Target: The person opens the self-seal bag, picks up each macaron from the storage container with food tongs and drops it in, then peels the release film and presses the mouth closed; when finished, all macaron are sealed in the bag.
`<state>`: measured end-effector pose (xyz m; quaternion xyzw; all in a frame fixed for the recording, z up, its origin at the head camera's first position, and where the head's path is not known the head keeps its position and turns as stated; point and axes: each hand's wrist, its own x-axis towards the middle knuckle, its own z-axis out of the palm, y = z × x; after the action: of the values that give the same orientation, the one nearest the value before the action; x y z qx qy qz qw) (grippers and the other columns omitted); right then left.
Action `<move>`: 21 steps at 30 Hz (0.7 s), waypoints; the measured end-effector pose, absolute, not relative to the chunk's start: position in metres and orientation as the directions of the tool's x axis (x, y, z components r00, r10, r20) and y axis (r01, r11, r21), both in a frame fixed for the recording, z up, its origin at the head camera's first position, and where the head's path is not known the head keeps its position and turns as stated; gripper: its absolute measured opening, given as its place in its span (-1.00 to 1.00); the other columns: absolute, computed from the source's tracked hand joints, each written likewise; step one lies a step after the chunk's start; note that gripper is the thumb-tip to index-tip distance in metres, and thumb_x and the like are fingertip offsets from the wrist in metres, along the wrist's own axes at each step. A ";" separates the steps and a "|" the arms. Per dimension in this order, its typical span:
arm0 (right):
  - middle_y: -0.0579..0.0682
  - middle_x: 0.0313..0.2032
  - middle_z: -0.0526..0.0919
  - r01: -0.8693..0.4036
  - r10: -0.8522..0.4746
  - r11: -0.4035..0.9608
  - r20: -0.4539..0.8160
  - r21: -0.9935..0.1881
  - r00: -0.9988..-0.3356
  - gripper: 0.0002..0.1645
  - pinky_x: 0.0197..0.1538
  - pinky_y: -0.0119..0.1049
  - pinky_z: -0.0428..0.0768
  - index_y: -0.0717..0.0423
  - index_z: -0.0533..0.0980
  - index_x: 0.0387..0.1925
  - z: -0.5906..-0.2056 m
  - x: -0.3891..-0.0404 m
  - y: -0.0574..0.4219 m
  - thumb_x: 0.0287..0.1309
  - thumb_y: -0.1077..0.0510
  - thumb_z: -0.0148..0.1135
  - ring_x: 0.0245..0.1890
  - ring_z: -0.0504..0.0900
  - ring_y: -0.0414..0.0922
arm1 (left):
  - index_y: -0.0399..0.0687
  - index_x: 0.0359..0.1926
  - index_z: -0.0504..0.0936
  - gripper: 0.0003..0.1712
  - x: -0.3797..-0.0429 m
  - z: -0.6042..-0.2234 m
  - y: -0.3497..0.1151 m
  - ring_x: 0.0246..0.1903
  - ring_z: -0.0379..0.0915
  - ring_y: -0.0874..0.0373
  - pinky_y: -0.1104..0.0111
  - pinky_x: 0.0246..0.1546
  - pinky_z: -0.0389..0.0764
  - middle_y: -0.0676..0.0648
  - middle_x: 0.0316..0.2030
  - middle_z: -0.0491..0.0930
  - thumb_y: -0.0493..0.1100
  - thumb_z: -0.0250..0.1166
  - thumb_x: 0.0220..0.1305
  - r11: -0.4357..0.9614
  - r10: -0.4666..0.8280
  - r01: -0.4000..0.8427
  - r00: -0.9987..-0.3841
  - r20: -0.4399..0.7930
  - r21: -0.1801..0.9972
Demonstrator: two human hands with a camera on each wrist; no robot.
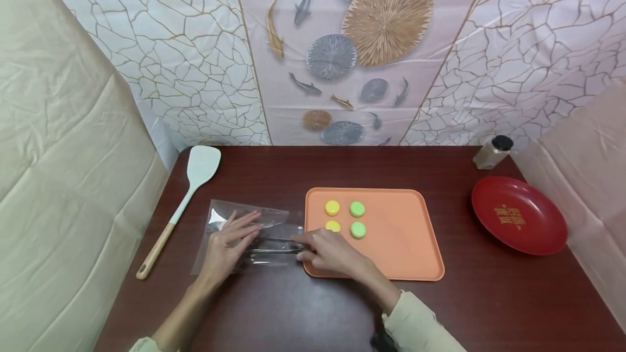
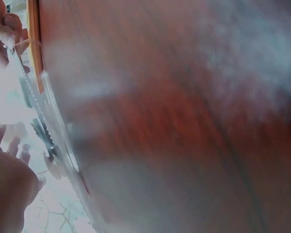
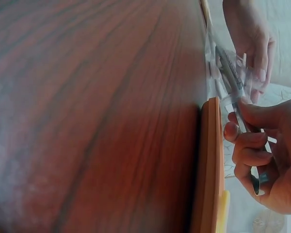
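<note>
My right hand (image 1: 330, 251) grips a pair of metal tongs (image 3: 238, 116), its fingers wrapped round their bent end. The two tong arms point left over a clear plastic bag (image 1: 217, 219) lying on the table, and clear film surrounds their far part in the right wrist view. My left hand (image 1: 226, 249) lies on the bag with its fingers stretched out, close to the tong tips. Under my right hand is the left edge of an orange tray (image 1: 401, 243). Two green macarons (image 1: 357, 209) and two yellow macarons (image 1: 332, 208) sit on it, one yellow partly hidden by that hand.
A white spatula (image 1: 202, 164) with a wooden handle lies at the left. To the right stand a red oval plate (image 1: 533, 221) and a small black-capped jar (image 1: 491, 154). Patterned cloth walls (image 1: 186, 42) close off the back and sides of the dark wooden table (image 1: 264, 314).
</note>
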<state>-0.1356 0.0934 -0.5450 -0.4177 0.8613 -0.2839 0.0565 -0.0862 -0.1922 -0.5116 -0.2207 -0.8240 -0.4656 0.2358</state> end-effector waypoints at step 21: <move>-0.11 -0.48 0.69 -0.629 -0.757 0.566 -0.033 -0.532 -0.653 -0.59 -0.51 -0.44 0.34 0.12 0.70 0.26 -0.481 -0.127 0.060 0.47 0.12 0.44 -0.58 0.43 -0.29 | -0.28 0.02 0.87 -0.68 -0.085 -0.516 -0.190 0.27 0.69 -0.28 0.04 0.69 0.28 -0.29 0.18 0.78 -0.54 0.48 0.28 0.444 0.099 0.512 -0.844 0.528 0.735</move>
<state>-0.1271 0.0603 -0.4812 -0.3958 0.8753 -0.2455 0.1298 -0.0849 -0.1904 -0.5157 -0.1855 -0.8236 -0.4934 0.2093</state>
